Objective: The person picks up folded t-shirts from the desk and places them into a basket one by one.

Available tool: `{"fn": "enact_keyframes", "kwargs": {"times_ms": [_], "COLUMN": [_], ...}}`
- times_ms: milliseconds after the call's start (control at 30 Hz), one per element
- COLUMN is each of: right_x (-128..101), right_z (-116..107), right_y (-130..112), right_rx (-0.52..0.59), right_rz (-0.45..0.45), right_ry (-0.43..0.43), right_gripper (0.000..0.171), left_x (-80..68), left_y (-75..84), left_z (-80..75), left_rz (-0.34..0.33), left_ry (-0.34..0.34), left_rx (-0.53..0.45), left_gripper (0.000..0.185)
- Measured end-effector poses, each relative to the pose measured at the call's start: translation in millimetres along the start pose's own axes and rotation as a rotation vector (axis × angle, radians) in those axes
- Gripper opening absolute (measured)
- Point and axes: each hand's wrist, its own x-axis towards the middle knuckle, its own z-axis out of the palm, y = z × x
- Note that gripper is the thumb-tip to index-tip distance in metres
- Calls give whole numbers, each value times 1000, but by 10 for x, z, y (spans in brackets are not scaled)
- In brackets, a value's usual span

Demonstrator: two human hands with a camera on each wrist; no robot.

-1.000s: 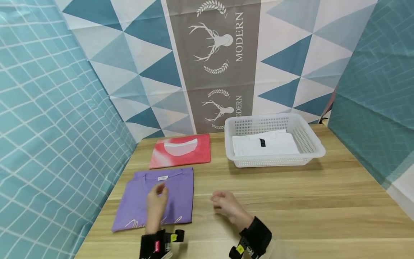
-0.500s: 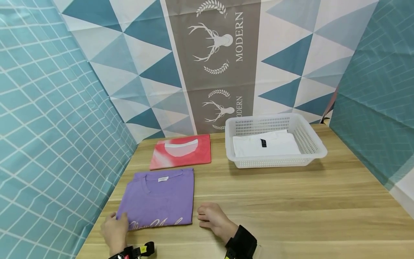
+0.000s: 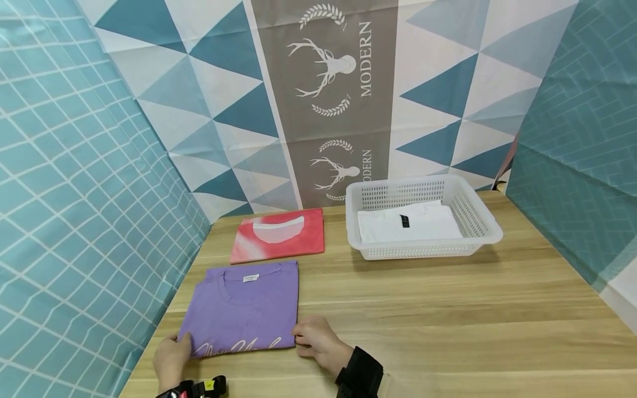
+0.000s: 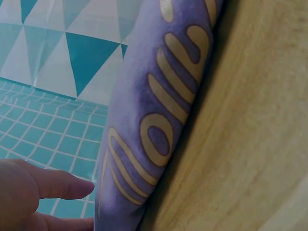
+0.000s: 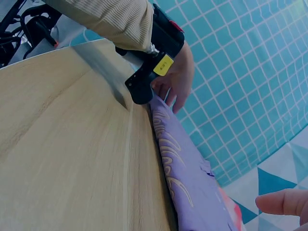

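Note:
A folded purple T-shirt (image 3: 246,309) with pale cursive lettering along its front edge lies on the table. My left hand (image 3: 171,356) is at its front left corner, thumb and fingers spread around the edge. In the left wrist view, the fingertips (image 4: 84,188) of this hand come right up to the cloth. My right hand (image 3: 322,341) stands at the front right corner, its bent fingers right at the side edge. The right wrist view shows a thumb (image 5: 284,201) raised apart from the purple cloth.
Behind the purple shirt lies a folded red garment (image 3: 278,235) with a pale print. A white perforated basket (image 3: 423,251) at the back right holds a folded white garment (image 3: 408,224) with a black label. Patterned cloth (image 3: 323,99) hangs behind the wooden table (image 3: 448,315).
Both hands have come down from above the table to the shirt's front corners, the left moving outward to the left, the right leftward to the right edge. The shirt has stayed put.

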Motion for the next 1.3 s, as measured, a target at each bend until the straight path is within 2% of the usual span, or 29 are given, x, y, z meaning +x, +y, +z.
{"fn": "enact_keyframes", "kwargs": {"times_ms": [167,367,500,667,800,967,1133,1300], "right_x": [32,107,162,205,216,218,190,143], "right_z": [78,124,112,91,86,68,25,-75], "right_y": [5,32,72,85,75,74,55,31], "right_rx": [8,18,-46,-148,-171,-217,-265,-292], "right_rz": [26,30,3,-17,-29,-59,-71,-75], "right_ry": [43,60,39,-19,-23,22,50,37], "right_gripper": [42,31,29,4,10,14,17,15], "left_x": [29,48,55,56,40,22,13,-8], "left_y": [-3,-40,-53,-46,-22,-10,16,53], "left_z": [28,29,24,22,35,90,124,91], "left_rz": [5,-10,-21,-56,-51,4,2,20], "left_ry": [10,24,1,-22,7,54,25,-39], "left_rx": [-5,-1,13,3,-31,-55,-48,1], "left_gripper": [49,47,47,48,48,44,46,45]}}
